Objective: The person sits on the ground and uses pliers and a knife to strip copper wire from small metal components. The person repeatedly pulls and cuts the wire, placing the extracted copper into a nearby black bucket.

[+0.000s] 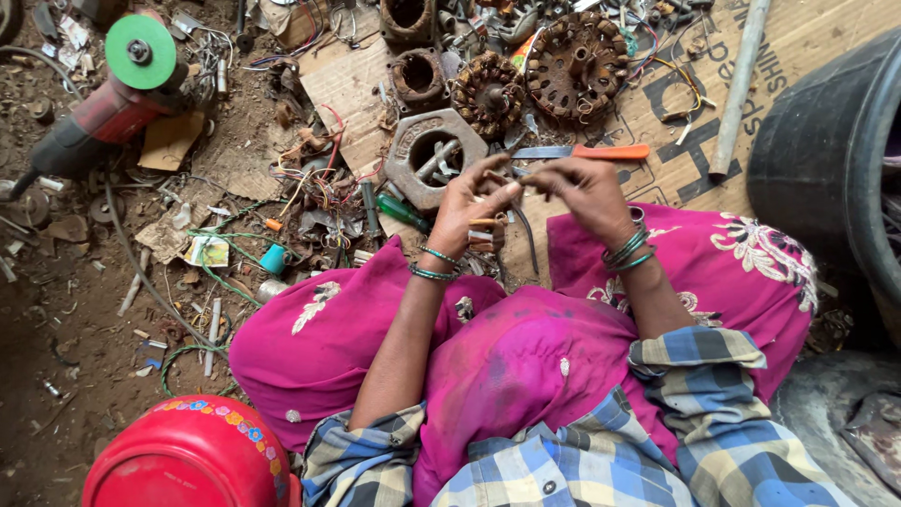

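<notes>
My left hand [469,208] and my right hand [582,191] meet above my lap, fingertips pinched together on a thin wire [522,225] that hangs down between them. The left hand also grips a small bundle of wire ends. Both wrists wear green bangles. Just beyond the hands on flattened cardboard [685,160] lie a grey hexagonal motor housing [427,155], a tool with an orange handle [601,151] and a green-handled screwdriver [399,208].
Rusty wound motor stators [574,64] lie further back with loose wires. An angle grinder with a green disc [117,84] rests at the left on dirt. A metal pipe [740,84] and black tyre [826,141] are at the right, a red round container [188,455] near left.
</notes>
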